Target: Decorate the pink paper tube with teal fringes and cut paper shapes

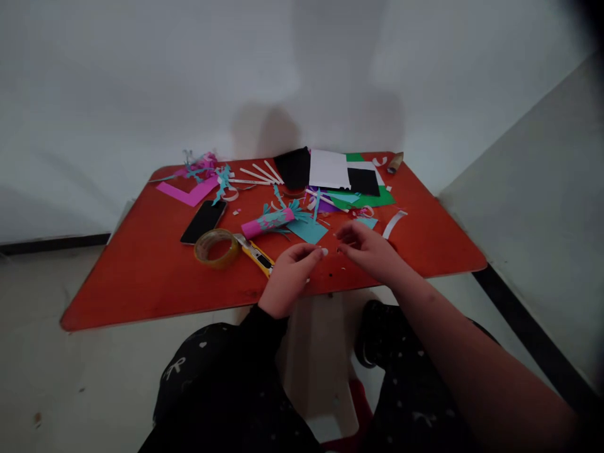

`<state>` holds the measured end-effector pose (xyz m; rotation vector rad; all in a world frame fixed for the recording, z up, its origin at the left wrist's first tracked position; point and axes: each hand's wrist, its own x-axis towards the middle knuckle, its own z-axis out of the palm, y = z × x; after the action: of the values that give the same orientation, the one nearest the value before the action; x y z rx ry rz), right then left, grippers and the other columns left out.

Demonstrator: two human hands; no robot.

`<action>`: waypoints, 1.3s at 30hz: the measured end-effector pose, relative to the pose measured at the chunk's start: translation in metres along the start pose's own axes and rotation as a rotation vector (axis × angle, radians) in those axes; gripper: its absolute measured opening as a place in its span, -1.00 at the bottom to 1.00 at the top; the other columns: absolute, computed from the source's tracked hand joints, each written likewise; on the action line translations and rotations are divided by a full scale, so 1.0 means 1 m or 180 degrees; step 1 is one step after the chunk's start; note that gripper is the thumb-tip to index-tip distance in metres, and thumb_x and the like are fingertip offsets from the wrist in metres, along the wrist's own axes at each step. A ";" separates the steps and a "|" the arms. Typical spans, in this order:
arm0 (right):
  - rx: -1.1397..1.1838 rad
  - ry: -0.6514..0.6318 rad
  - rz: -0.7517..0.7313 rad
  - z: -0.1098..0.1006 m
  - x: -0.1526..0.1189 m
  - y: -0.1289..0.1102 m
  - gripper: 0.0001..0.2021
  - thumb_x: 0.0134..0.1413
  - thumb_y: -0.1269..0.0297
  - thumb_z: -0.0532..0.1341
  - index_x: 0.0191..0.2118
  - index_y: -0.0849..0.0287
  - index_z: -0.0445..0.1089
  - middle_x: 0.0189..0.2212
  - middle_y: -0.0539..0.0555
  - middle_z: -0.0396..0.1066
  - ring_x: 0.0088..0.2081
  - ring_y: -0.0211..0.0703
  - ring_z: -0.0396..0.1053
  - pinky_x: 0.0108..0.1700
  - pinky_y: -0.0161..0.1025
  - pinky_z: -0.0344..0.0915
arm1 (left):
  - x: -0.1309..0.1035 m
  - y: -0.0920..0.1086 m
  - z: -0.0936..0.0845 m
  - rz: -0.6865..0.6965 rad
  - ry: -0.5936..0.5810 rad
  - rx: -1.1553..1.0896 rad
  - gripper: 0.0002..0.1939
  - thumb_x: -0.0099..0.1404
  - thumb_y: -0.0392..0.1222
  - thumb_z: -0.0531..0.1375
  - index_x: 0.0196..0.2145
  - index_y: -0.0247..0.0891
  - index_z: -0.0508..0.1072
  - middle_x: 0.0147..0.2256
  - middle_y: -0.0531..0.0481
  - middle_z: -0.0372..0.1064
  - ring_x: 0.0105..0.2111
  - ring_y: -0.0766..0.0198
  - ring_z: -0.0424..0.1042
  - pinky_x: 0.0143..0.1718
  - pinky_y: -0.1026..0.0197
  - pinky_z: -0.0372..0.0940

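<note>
My left hand point(289, 277) is over the near edge of the red table, thumb and forefinger pinched together. A tiny white bit point(324, 251) shows at their tips, too small to name. To its right, my right hand point(368, 250) hovers with loosely bent fingers apart and nothing visible in them. A yellow utility knife point(258, 257) lies beside my left hand, partly covered by it. Just beyond the hands are a pink paper tube with a teal fringe point(268, 222) and a teal paper sheet point(309, 231). A white paper strip point(394, 223) lies beyond my right hand.
On the red table point(141, 277) are a roll of tape point(216, 247), a phone point(204, 221), pink paper point(191, 192), white sticks point(262, 173), a white sheet point(329, 168), black pieces point(291, 168), green paper point(377, 200) and a brown cardboard tube point(395, 163). A wall stands behind.
</note>
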<state>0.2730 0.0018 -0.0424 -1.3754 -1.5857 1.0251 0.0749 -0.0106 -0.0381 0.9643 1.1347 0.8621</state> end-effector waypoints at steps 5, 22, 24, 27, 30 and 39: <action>0.0033 0.0040 0.0080 0.001 -0.003 -0.010 -0.84 0.10 0.15 0.28 -0.32 0.14 0.39 -0.39 -0.01 0.38 -0.35 -0.20 0.32 -0.27 -0.21 0.28 | 0.000 0.000 0.001 -0.0064 0.0099 -0.0009 -0.63 0.12 0.08 0.38 -0.29 -0.30 0.56 -0.51 0.12 0.26 -0.58 0.46 0.11 -0.56 0.34 0.02; -0.0237 -0.0186 -0.0016 0.012 -0.009 -0.026 -0.86 0.14 0.20 0.26 -0.36 0.14 0.44 -0.45 -0.01 0.42 -0.41 -0.23 0.30 -0.35 -0.26 0.22 | -0.002 -0.001 0.003 0.0164 0.0163 0.0109 -0.68 0.13 0.05 0.38 -0.32 -0.28 0.61 -0.50 0.04 0.41 -0.48 0.35 0.28 -0.37 0.27 0.21; -0.0325 -0.0163 -0.0041 0.012 -0.009 -0.029 -0.86 0.14 0.21 0.26 -0.38 0.14 0.44 -0.46 -0.01 0.42 -0.42 -0.23 0.30 -0.35 -0.26 0.21 | -0.002 0.000 0.003 0.0186 0.0165 0.0122 -0.67 0.13 0.05 0.38 -0.32 -0.28 0.62 -0.46 0.02 0.44 -0.47 0.34 0.30 -0.37 0.27 0.22; -0.0419 -0.0128 -0.0076 0.013 -0.009 -0.030 -0.87 0.13 0.22 0.26 -0.39 0.13 0.43 -0.47 -0.01 0.42 -0.43 -0.23 0.29 -0.37 -0.26 0.21 | -0.003 0.000 0.004 0.0233 0.0178 0.0203 -0.68 0.14 0.05 0.38 -0.32 -0.29 0.63 -0.41 -0.01 0.49 -0.44 0.32 0.32 -0.36 0.27 0.22; -0.0451 -0.0108 -0.0102 0.015 -0.009 -0.029 -0.87 0.12 0.24 0.24 -0.41 0.13 0.41 -0.48 -0.01 0.43 -0.44 -0.23 0.30 -0.38 -0.27 0.22 | -0.002 -0.001 0.003 0.0267 0.0209 0.0293 -0.70 0.15 0.03 0.37 -0.32 -0.29 0.63 -0.38 -0.02 0.52 -0.41 0.31 0.35 -0.34 0.26 0.24; -0.0519 -0.0095 -0.0153 0.016 -0.011 -0.028 -0.91 0.08 0.31 0.24 -0.42 0.13 0.36 -0.47 -0.01 0.41 -0.42 -0.21 0.33 -0.37 -0.26 0.24 | -0.002 -0.001 0.002 0.0386 0.0232 0.0445 -0.71 0.16 0.01 0.38 -0.34 -0.29 0.63 -0.35 -0.05 0.55 -0.33 0.25 0.42 -0.25 0.24 0.28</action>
<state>0.2489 -0.0124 -0.0231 -1.4285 -1.7482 0.9079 0.0766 -0.0131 -0.0384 1.1339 1.2211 0.9310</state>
